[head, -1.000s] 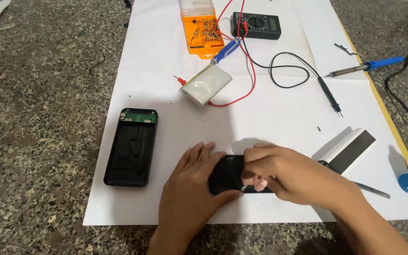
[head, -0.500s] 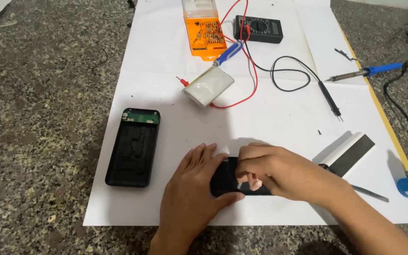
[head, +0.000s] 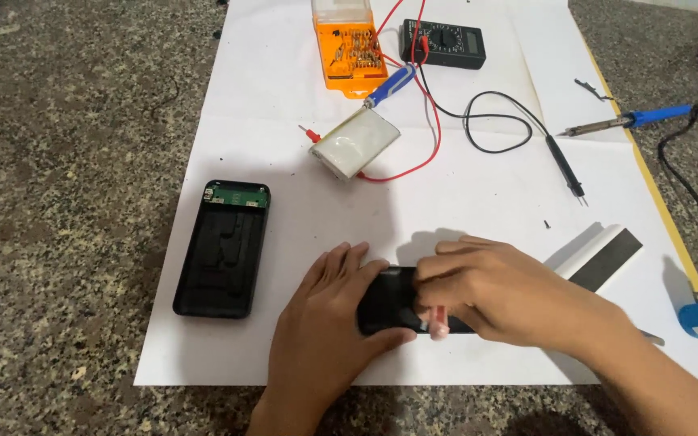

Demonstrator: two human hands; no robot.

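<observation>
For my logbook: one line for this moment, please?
left hand: steadies black cover | right hand: presses cover | open case: apart, left
</observation>
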